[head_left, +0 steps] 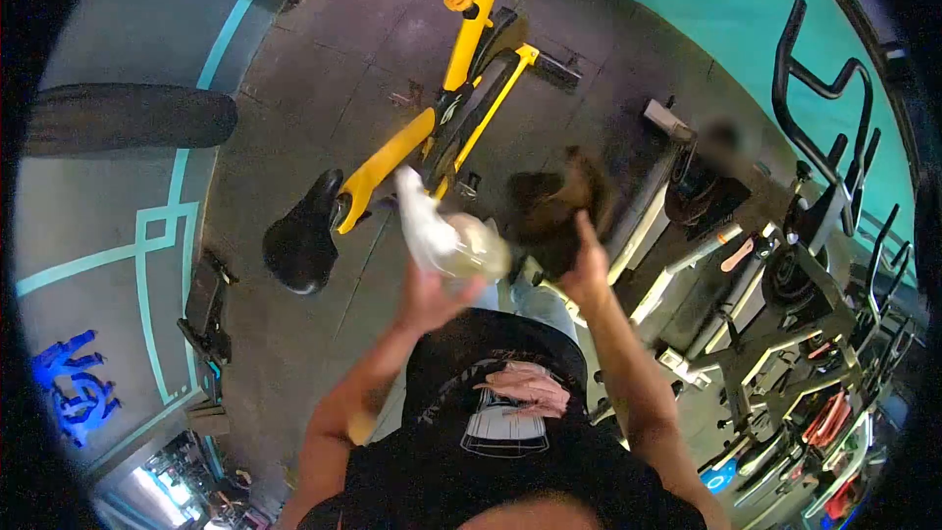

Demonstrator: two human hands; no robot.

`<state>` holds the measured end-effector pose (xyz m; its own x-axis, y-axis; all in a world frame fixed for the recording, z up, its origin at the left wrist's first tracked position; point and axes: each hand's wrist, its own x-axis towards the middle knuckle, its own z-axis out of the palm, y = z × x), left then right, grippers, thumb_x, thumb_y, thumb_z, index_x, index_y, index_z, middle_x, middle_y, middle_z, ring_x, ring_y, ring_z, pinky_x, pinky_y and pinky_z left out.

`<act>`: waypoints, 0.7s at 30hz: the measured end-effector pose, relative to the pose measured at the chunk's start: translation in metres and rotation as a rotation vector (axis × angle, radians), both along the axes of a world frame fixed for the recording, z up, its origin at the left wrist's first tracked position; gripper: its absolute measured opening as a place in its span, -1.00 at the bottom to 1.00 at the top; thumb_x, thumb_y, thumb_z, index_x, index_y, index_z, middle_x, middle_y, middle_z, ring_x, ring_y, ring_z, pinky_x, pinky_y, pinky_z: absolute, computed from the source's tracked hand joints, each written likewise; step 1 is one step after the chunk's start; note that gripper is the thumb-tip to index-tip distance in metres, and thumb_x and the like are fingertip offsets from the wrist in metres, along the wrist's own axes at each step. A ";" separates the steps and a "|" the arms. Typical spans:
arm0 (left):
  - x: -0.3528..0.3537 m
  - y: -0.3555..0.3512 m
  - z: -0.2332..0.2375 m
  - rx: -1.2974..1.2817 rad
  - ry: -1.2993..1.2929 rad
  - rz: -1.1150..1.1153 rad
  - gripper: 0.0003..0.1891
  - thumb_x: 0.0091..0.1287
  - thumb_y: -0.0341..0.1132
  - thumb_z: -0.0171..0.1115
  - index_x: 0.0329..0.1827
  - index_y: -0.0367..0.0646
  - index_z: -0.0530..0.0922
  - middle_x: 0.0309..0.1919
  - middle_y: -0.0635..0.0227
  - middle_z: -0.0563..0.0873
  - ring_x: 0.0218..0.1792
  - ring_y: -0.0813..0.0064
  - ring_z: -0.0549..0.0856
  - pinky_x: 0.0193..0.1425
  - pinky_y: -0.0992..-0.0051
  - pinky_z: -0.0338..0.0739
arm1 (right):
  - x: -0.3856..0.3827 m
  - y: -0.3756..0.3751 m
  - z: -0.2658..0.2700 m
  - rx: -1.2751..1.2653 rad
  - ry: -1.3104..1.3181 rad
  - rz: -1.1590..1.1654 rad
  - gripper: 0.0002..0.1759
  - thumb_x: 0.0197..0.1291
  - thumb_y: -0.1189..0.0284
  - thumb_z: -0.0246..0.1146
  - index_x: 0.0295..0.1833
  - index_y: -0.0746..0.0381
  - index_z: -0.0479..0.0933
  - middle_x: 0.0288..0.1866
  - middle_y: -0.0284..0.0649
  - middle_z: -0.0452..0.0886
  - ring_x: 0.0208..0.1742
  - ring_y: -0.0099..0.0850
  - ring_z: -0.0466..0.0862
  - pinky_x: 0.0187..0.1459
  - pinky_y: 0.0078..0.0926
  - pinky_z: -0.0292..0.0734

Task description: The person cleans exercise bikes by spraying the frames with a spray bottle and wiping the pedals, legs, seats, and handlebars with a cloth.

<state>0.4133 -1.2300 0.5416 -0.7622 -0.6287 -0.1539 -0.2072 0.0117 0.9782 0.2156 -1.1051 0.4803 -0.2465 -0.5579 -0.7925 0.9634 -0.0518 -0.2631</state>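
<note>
My left hand [432,302] is closed around a white and translucent bottle [471,247], held at a slant in front of my waist. The bottle's narrow white end points up and left, and its rounded, see-through end faces right. Motion blur hides its finer details. To the right, my right hand [587,265] grips a dark brown cloth [559,201], which is blurred and hangs beyond the fingers. Bottle and cloth are apart. Beyond my hands stands a yellow exercise bike [392,157] with a black saddle [304,236].
Pinkish fabric [528,389] lies against my black shirt. At right stand several black exercise machines [785,275] with curved handlebars [819,88]. A dark padded roll [128,120] juts from the left wall. Dark floor tiles [324,69] surround the bike.
</note>
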 end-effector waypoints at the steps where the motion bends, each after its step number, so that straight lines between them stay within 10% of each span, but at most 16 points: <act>1: -0.010 0.015 -0.013 -0.190 0.082 -0.055 -0.07 0.01 -0.24 0.50 0.37 -0.28 0.06 0.20 0.09 0.39 0.24 0.29 0.42 0.32 0.33 0.32 | 0.017 -0.004 -0.002 0.057 -0.049 0.052 -0.36 0.31 0.00 0.11 0.23 0.32 0.38 0.12 -0.11 0.58 0.02 -0.19 0.63 0.12 -0.20 0.50; 4: -0.033 0.050 -0.006 -0.074 0.066 -0.097 0.02 -0.02 -0.22 0.52 0.44 -0.30 0.03 0.30 0.03 0.33 0.32 0.25 0.36 0.39 0.26 0.23 | 0.046 0.020 -0.045 -0.282 -0.405 0.101 -0.40 0.31 -0.09 0.05 0.01 0.27 0.52 -0.03 -0.11 0.65 -0.04 -0.24 0.64 0.12 -0.21 0.49; 10: -0.028 0.047 -0.028 -0.325 -0.029 -0.155 -0.04 0.05 0.10 0.46 0.37 -0.33 0.21 0.30 0.03 0.36 0.31 0.21 0.40 0.41 0.20 0.24 | 0.029 0.037 -0.044 -0.054 -0.314 0.057 -0.35 0.30 -0.14 0.01 -0.01 0.29 0.53 -0.07 -0.10 0.66 -0.02 -0.19 0.64 0.12 -0.15 0.49; 16: -0.031 0.053 -0.038 0.217 0.245 0.223 -0.61 0.35 -0.22 0.15 0.12 -0.28 0.38 0.14 -0.01 0.45 0.20 0.20 0.48 0.27 0.26 0.37 | 0.052 0.038 -0.073 -0.053 -0.231 0.109 -0.35 0.30 -0.13 0.02 0.05 0.28 0.52 -0.04 -0.12 0.66 -0.02 -0.20 0.65 0.10 -0.19 0.50; 21: -0.019 0.007 -0.055 -0.351 0.123 0.149 -0.76 0.24 -0.30 0.17 -0.08 -0.21 0.46 -0.17 0.17 0.48 -0.18 0.31 0.57 -0.06 0.34 0.47 | 0.085 0.019 -0.111 0.063 -0.151 0.065 -0.37 0.32 -0.03 0.08 0.25 0.27 0.38 0.10 -0.12 0.59 0.10 -0.20 0.59 0.14 -0.28 0.49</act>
<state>0.3948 -1.2234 0.4870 -0.6577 -0.7322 0.1771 -0.1134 0.3287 0.9376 0.3006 -1.0865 0.3693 -0.0871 -0.5170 -0.8516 0.9930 0.0235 -0.1159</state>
